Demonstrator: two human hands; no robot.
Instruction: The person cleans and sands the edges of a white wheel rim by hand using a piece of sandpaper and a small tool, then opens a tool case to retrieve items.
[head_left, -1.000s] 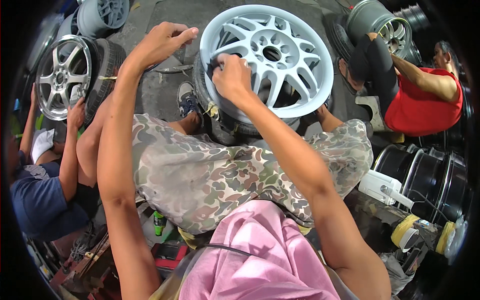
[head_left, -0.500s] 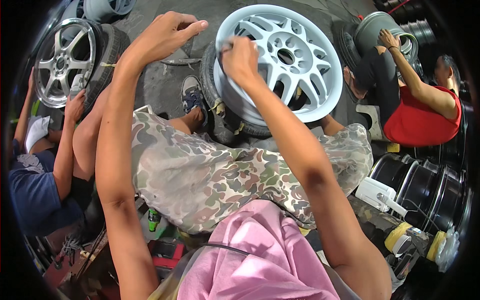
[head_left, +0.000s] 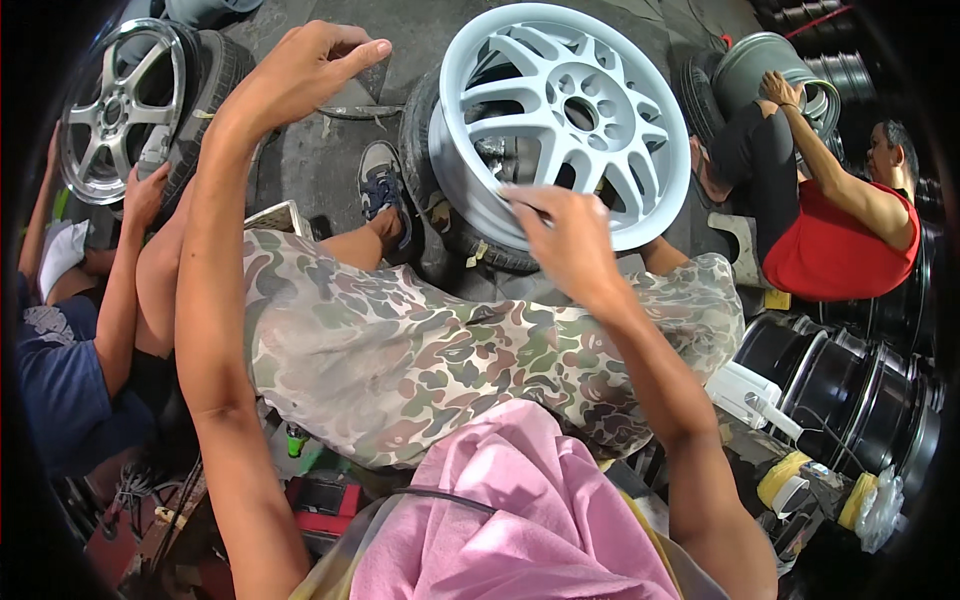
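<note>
A pale grey-white multi-spoke wheel rim (head_left: 555,85) leans, tilted towards me, on a black tire (head_left: 420,130). At the rim's lower left edge is my right hand (head_left: 570,240), fingers pressed together and slightly blurred. Its fingertips meet the outer lip; whatever they pinch, if anything, is too small to make out. My left hand (head_left: 320,65) hangs in the air left of the rim, apart from it. Its thumb sticks out, the other fingers are loosely bent, and nothing shows in it.
At left a person holds a tool against a silver six-spoke wheel (head_left: 112,110). On the right, a person in a red top (head_left: 840,240) handles a grey rim (head_left: 770,75). Black rims (head_left: 840,380) and a white fan-like device (head_left: 745,395) stand nearer on that side.
My right hand has swept from the rim's upper left down and right along its edge to the lower left. The rim appears slightly shifted; my left hand has hardly moved.
</note>
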